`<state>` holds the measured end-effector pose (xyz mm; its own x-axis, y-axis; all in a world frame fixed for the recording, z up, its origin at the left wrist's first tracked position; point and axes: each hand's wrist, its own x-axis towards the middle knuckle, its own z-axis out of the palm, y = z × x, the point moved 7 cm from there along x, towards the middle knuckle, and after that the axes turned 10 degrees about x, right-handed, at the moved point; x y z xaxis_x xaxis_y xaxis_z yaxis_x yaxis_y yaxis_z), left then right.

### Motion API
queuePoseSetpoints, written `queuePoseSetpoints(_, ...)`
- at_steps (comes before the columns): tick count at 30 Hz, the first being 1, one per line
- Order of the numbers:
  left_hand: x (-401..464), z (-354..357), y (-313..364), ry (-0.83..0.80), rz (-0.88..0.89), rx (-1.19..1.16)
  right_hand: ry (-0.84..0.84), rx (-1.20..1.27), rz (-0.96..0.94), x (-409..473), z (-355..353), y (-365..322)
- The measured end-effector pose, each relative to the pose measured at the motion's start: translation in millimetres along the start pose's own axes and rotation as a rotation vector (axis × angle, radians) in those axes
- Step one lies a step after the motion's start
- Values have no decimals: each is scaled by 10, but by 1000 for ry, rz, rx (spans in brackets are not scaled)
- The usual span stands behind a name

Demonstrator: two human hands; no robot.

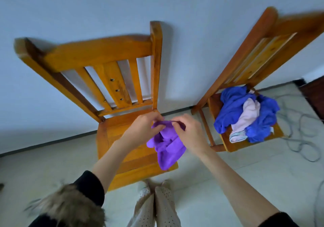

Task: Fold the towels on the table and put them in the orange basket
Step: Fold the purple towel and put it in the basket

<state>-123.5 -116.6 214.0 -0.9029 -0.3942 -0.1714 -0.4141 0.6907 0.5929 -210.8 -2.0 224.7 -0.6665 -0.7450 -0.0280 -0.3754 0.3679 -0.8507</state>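
Observation:
A purple towel [168, 147] hangs crumpled over the seat of the near wooden chair [122, 149]. My left hand [142, 128] pinches its top edge on the left side. Right beside it, my right hand [189, 132] pinches the same edge, so the two hands nearly touch. The lower end of the towel droops past the seat's front right corner. On the seat of a second wooden chair [233, 144] to the right lies a heap of blue towels [233, 111] with a pale pink towel [249, 118] in it. No orange basket is in view.
Both chairs stand against a pale wall on a light tiled floor. Grey cables [301, 135] loop on the floor at the far right. My legs and feet [154, 202] are just in front of the near chair.

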Motion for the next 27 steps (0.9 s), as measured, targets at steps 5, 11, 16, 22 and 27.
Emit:
queuePoseSetpoints(5, -157, -937, 410, 178, 68, 18, 68, 6, -170, 143, -331, -758)
queuePoseSetpoints(11, -553, -1823, 913, 387, 132, 117, 102, 12, -216, 155, -549, -1259)
queuePoseSetpoints(16, -979, -2380, 1125, 575, 69, 153, -25, 88, -367, 218, -608, -1675)
queuePoseSetpoints(22, -1762, -2827, 1082, 827, -117, 125, -206, 164, -410, 194, -439, -2102)
queuePoseSetpoints(27, -2653, -2955, 925, 1005, -325, 194, -296, 124, -550, -19, -17, -2603)
